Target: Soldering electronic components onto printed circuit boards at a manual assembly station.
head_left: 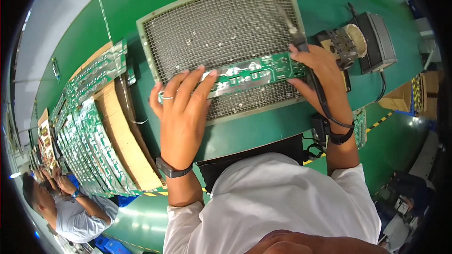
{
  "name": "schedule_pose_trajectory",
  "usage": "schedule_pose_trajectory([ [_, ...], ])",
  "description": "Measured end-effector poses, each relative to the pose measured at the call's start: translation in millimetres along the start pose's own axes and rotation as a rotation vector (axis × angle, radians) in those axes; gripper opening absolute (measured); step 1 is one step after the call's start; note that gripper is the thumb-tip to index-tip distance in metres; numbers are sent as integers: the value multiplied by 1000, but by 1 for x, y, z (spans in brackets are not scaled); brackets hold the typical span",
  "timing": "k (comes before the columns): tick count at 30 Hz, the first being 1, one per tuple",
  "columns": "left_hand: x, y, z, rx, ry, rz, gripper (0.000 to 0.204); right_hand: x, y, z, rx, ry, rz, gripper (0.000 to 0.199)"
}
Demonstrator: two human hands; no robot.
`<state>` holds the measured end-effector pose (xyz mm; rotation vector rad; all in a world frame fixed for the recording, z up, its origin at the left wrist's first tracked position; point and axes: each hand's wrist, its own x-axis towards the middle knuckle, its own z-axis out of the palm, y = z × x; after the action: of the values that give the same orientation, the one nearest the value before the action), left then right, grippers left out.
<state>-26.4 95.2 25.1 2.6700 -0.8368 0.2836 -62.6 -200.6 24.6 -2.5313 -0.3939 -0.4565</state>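
Note:
A long green circuit board point(254, 76) with shiny solder patches lies slightly tilted across a framed wire-mesh panel point(221, 23). My left hand point(183, 108) grips the board's left end, fingers laid over it and the thumb mostly hidden. My right hand point(325, 75) holds a soldering iron point(299, 40) with a dark handle, its metal tip pointing away from me above the mesh. The thumb and a finger of that hand are also at the board's right end. From the iron, a dark cable runs down past my right wrist.
Several green circuit boards point(101, 131) stand in a row at left beside cardboard point(125, 134). A metal soldering-iron stand point(341, 47) and a dark box-shaped unit point(376, 42) sit at right. Solder wire point(100, 4) hangs at the left. Another person point(77, 211) works at lower left.

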Motion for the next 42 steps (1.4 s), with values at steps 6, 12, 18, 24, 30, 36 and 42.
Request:
schedule_pose_trajectory([
  [6, -13, -2, -1, -42, 101, -69, 49, -5, 0, 0, 23, 30, -15, 55],
  [12, -54, -22, 2, 246, 270, -340, 39, -6, -3, 4, -4, 40, -21, 54],
  [18, -75, -20, -13, 239, 264, -338, 26, -18, -6, 4, -17, 136, 24, 53],
  [24, -72, 8, -34, 103, 512, -291, 22, -36, -6, 2, -87, 295, -65, 42],
  [30, -55, 62, -27, -398, 413, 179, 34, -49, -23, 22, 164, 321, -108, 28],
  [36, -31, 76, -11, -684, 257, 331, 22, -57, -20, 30, 159, 248, -248, 24],
  [42, -21, 68, 13, -564, 266, 230, 30, -66, -15, 24, 220, 147, -215, 24],
])
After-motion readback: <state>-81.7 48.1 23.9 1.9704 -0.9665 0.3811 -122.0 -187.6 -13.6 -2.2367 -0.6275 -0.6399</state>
